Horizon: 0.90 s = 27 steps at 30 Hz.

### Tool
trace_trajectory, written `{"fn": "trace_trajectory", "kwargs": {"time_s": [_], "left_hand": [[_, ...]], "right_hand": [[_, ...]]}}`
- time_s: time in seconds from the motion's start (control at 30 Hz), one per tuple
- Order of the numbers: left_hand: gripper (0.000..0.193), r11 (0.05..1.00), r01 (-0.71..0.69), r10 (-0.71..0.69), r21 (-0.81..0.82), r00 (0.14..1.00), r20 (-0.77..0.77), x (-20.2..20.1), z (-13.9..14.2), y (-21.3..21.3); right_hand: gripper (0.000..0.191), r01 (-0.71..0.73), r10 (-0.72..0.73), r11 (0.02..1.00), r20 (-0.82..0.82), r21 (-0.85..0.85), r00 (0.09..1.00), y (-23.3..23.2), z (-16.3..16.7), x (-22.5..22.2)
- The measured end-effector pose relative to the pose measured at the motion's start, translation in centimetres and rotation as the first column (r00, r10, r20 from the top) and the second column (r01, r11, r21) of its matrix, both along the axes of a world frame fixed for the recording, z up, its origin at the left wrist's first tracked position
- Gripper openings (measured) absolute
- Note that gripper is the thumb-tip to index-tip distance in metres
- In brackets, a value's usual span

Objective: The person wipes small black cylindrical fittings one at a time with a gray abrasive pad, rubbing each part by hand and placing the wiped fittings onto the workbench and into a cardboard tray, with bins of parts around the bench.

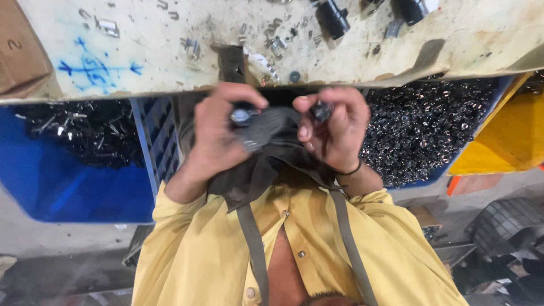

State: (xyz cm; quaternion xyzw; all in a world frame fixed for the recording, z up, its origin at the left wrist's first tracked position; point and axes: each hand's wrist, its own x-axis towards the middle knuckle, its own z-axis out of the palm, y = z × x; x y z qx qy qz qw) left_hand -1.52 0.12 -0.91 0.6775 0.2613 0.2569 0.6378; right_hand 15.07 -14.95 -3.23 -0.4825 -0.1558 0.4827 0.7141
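Both of my hands are raised close together in front of my chest, just under the edge of a worn white workbench (170, 56). My left hand (215, 136) grips a dark grey cloth-like piece (266, 127), with a small round shiny metal part (241, 116) under the thumb. Fingers of my right hand (337, 130) are curled around a small dark metal part (321, 110), touching the other end of the grey piece. A black band circles my right wrist. I wear a yellow shirt and a dark apron with straps.
A blue bin (68, 187) at left holds loose metal pieces. Another blue bin (430, 127) at right is heaped with small dark metal parts, beside a yellow bin (504, 141). The bench top carries scattered clips, black cylindrical parts (333, 17) and a cardboard box (17, 48).
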Motion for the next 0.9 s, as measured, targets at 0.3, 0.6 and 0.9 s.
{"fn": "trace_trajectory", "kwargs": {"time_s": [0.3,0.6,0.9], "left_hand": [[0.097,0.938,0.219,-0.237,0.27,0.971,0.038,0.5,-0.2,-1.0],[0.123,0.835,0.458,-0.438,0.306,0.889,-0.135,0.8,0.2,-0.4],[0.117,0.874,0.404,-0.388,0.27,0.915,-0.114,-0.4,1.3,-0.3]], "right_hand": [[0.01,-0.369,0.026,0.909,0.859,0.192,0.511,2.5,1.2,2.1],[0.018,-0.54,0.203,0.836,0.857,0.1,0.473,4.0,2.9,3.4],[0.015,-0.52,0.107,0.838,0.885,0.166,0.454,4.0,3.0,3.4]]}}
